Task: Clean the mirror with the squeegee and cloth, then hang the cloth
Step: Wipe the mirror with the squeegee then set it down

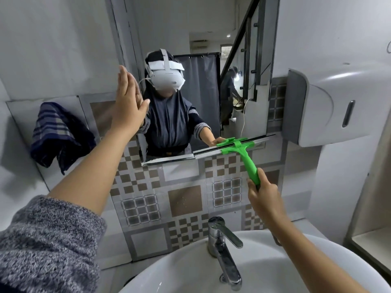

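Note:
The mirror (203,28) hangs on the wall above the sink. My right hand (263,192) grips the handle of a green squeegee (246,154), whose blade lies along the mirror's bottom right edge. My left hand (129,102) is raised flat, fingers together, against the mirror's left edge and holds nothing. A dark blue checked cloth (57,134) hangs on the tiled wall to the left of the mirror, apart from both hands.
A white sink (285,269) with a chrome faucet (222,248) sits below my arms. A white wall dispenser (338,106) juts out just right of the mirror, close to the squeegee blade's end. Patterned tiles cover the wall under the mirror.

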`<state>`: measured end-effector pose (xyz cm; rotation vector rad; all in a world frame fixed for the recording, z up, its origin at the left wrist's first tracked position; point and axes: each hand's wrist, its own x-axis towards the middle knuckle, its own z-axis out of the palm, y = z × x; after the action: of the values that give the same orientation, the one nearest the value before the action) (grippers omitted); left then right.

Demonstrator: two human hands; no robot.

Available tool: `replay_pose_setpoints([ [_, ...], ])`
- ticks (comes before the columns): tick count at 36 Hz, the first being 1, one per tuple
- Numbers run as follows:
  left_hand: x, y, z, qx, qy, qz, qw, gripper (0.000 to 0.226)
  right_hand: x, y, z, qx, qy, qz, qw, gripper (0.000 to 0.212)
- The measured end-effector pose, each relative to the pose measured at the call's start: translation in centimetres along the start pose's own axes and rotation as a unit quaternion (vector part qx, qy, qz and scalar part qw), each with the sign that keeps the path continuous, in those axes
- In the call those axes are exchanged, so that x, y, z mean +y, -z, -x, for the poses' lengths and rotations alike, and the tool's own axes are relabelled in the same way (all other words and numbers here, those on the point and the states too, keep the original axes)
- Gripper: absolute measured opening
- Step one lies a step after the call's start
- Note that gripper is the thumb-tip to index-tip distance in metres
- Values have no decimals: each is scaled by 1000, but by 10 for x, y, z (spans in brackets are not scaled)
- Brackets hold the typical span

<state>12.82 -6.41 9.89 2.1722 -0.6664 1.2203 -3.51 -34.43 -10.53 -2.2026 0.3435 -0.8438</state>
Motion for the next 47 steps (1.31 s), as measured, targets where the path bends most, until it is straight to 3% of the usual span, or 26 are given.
replay_pose_setpoints([
  [6,-5,-1,4,11,-17,-19,1000,77,-22,-15,10,24,-34,-126,991,10],
  [15,-2,5,7,12,-32,-16,999,77,-59,-34,22,59,-107,-218,968,15],
  [30,-13,3,8,4,-57,-12,998,78,-99,-76,53,30,-142,-240,960,13],
  [37,-19,2,20,-19,-69,-17,997,75,-120,-116,88,-38,-121,-216,968,9],
  [47,-29,7,32,-61,-96,-23,993,74,-127,-130,105,-37,-94,-152,983,9],
])
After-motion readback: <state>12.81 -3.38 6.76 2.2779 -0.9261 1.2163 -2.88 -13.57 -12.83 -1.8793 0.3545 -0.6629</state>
